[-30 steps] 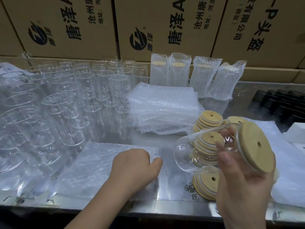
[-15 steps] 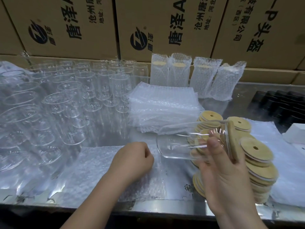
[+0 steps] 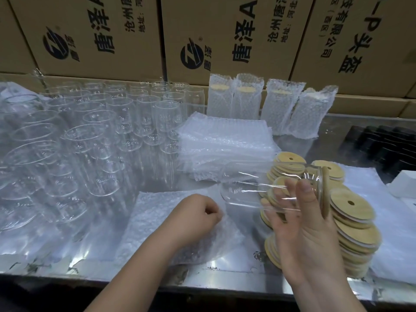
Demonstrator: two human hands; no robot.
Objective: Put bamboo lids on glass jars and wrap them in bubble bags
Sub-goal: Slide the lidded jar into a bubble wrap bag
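Lidded jar (image 3: 258, 190) sideways in right hand (image 3: 308, 226), lid stacks (image 3: 353, 224) behind

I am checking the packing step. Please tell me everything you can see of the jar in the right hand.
The jar is clear glass, empty, with a rounded base and straight walls. It lies on its side in the air, base pointing left, above the lid stacks. A bamboo lid closes its mouth, seen edge-on at the right. The right hand grips it near the lid end, fingers showing through the glass. The left hand does not touch it.
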